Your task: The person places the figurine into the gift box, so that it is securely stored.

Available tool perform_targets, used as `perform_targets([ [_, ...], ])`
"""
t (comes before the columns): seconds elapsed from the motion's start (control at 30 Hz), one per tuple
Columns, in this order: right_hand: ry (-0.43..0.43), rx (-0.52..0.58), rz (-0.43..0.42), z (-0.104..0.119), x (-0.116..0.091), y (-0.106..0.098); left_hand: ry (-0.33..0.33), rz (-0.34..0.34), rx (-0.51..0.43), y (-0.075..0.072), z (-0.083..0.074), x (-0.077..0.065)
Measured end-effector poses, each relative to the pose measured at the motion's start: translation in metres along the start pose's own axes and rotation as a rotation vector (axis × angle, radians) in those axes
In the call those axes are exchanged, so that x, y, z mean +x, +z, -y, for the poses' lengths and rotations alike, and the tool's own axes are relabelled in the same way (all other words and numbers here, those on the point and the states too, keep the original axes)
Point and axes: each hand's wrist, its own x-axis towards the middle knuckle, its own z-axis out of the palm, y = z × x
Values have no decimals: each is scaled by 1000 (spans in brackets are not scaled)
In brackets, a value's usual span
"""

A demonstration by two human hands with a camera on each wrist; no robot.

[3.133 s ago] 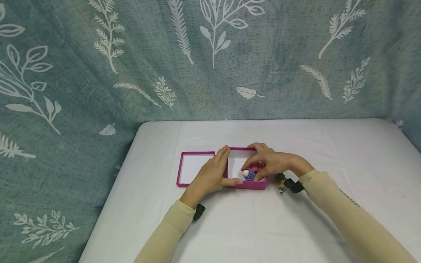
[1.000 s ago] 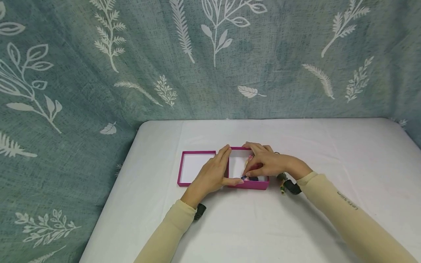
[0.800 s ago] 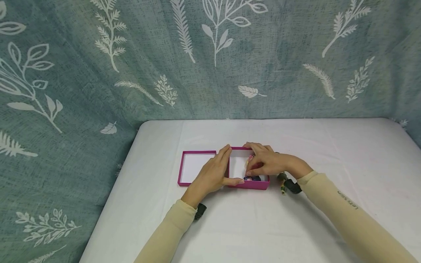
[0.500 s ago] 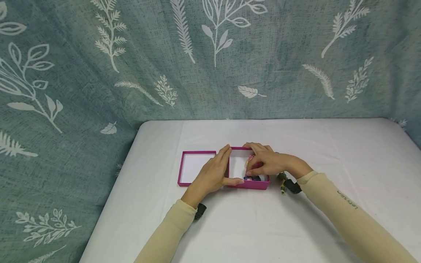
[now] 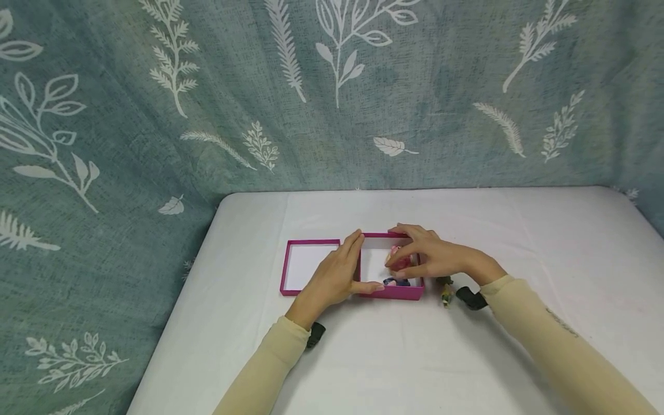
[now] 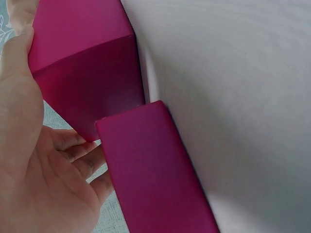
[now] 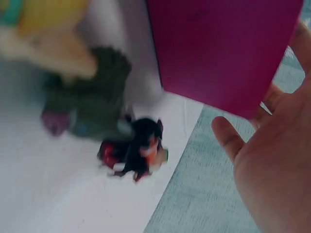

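Observation:
A magenta box [image 5: 391, 293] with a white inside stands on the table. My left hand [image 5: 334, 271] grips its left end, the thumb at the front rim and the fingers at the far left corner. Inside, a pink and red figurine [image 5: 399, 260] lies toward the right, and a dark blue one [image 5: 396, 282] lies along the front wall. Over them is my right hand [image 5: 436, 256], thumb and index finger apart with nothing between them, other fingers at the far rim. It partly hides the pink figurine.
A shallow magenta-rimmed lid [image 5: 310, 266] lies left of the box, inside up. Right of the box, a small green and yellow figurine [image 5: 446, 293] lies near the right wrist. The right wrist view shows a black and red figurine [image 7: 138, 149] beside a blurred green one [image 7: 90, 102].
The blue figurine, earlier under my right fingers, now lies along the box's front wall. My right hand has lifted slightly and moved right, its thumb and index finger spreading. The left hand stays.

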Motion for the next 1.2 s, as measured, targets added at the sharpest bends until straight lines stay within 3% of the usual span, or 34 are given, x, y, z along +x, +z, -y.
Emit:
perform_targets([
  [0.4, 39, -1, -137, -6, -39, -21, 0, -2, 8, 0, 0, 1],
  [0.7, 137, 20, -212, -24, -50, -18, 1, -9, -3, 0, 0, 0],
  [1.0, 205, 1, -209, -52, -57, -9, -2, -8, 4, 0, 0, 0],
  [1.2, 241, -2, -192, -55, -56, -6, -4, -8, 4, 1, 0, 0],
])
